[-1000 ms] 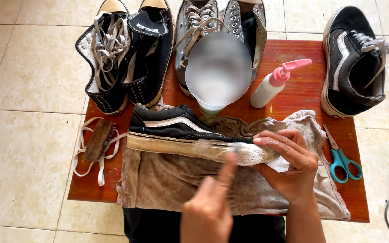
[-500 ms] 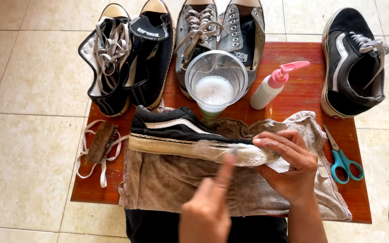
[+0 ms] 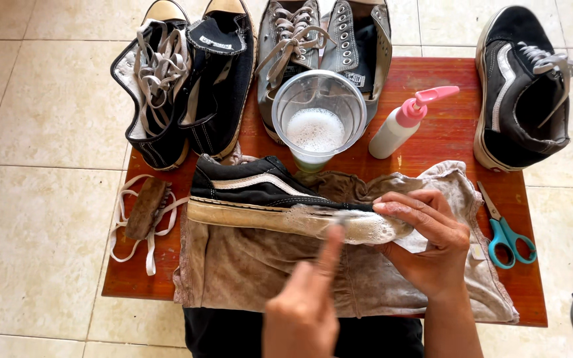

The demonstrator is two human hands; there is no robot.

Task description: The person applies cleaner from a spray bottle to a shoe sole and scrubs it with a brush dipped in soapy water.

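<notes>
Right hand (image 3: 432, 242) clamps the sudsy black low-top sneaker (image 3: 266, 195); left hand (image 3: 306, 305) pinches a small brush (image 3: 339, 219). A stray elbow could topple the foam-filled clear plastic cup (image 3: 318, 116).

Single head-worn view, steeply down, close over the red table (image 3: 459, 126).

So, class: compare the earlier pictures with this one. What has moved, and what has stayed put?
Very little moved. The left hand keeps a small brush on the soapy sole of the black shoe, shifting only slightly. The right hand still holds the toe. The cup, bottle and scissors have not moved.
</notes>
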